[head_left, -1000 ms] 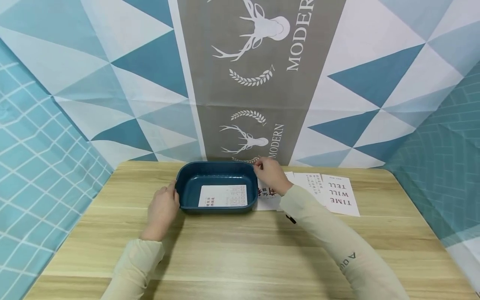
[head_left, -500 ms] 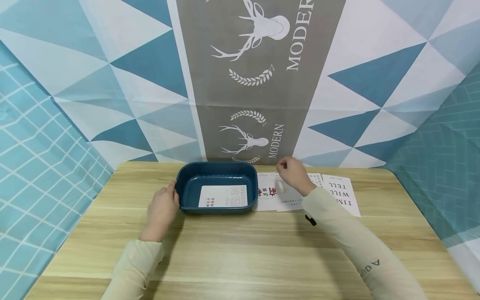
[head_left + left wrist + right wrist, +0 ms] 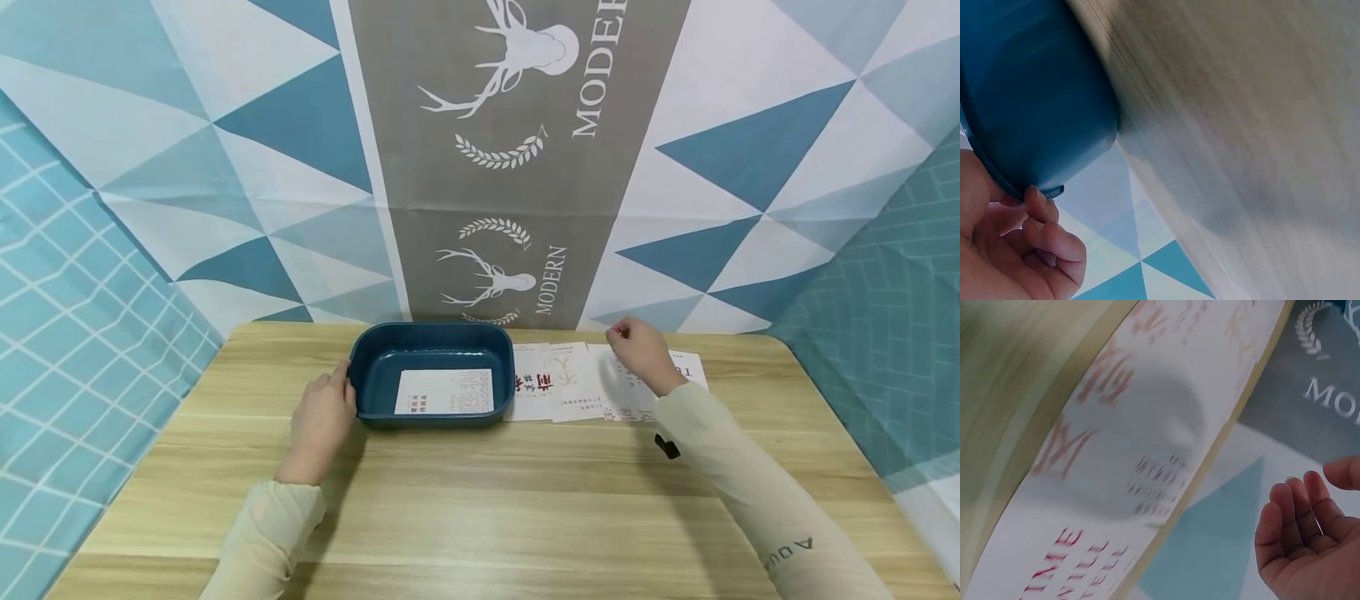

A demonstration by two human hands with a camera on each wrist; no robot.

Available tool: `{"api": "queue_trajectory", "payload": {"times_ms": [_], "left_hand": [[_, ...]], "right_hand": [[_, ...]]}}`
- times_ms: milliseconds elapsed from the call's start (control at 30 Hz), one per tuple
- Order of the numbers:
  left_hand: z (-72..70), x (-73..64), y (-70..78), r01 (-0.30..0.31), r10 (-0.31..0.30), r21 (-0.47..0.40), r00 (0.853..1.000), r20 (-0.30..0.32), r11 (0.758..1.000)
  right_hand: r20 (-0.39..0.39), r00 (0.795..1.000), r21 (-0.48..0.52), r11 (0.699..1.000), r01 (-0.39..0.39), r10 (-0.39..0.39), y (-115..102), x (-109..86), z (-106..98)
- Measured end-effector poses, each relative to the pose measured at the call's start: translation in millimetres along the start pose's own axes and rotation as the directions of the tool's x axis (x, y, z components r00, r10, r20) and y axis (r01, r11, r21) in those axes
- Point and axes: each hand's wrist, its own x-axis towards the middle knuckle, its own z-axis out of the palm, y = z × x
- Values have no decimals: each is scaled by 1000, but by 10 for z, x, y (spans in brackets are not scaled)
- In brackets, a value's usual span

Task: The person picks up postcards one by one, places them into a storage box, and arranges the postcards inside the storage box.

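Note:
A dark blue rectangular basin (image 3: pixel 431 422) stands at the back of the table, with a white printed card (image 3: pixel 442 392) lying inside. My left hand (image 3: pixel 322 425) holds the basin's left rim; the left wrist view shows its fingers curled at the lip of the basin (image 3: pixel 1047 100). To the right of the basin, several white cards (image 3: pixel 573 396) lie side by side in an overlapping row. Above the right part of that row is my right hand (image 3: pixel 641 354), partly covering the "TELL" card (image 3: pixel 693 367). In the right wrist view, its loosely bent fingers (image 3: pixel 1283 519) hold nothing.
The light wooden table (image 3: pixel 480 508) meets a patterned backdrop (image 3: pixel 487 192) right behind the basin and cards. A blue grid-patterned cloth (image 3: pixel 82 350) hangs at the left side, and a teal brick-patterned one (image 3: pixel 885 333) at the right.
My right hand has moved from the basin's right rim rightward over the row, uncovering the cards nearest the basin. The left hand and basin have stayed in place.

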Motion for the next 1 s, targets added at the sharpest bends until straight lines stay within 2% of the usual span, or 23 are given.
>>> {"api": "queue_trajectory", "payload": {"times_ms": [200,433,667,833,1000], "left_hand": [[-10,26,16,-5,5,-2,1000,1,1000],[-17,-1,4,3,-3,-4,1000,30,1000],[-25,-2,15,-8,8,-4,1000,21,1000],[-38,-14,15,8,-8,2,999,47,1000],[-34,-7,19,10,-11,6,999,44,1000]], "right_hand": [[-16,997,-18,997,-73,73,178,-42,-123],[-40,990,-53,989,-137,135,398,-119,-175],[-69,977,-61,977,-205,200,615,-170,-240],[-42,962,-66,960,-271,268,738,-224,-277],[-22,933,-50,931,-361,360,882,-279,-295]]}}
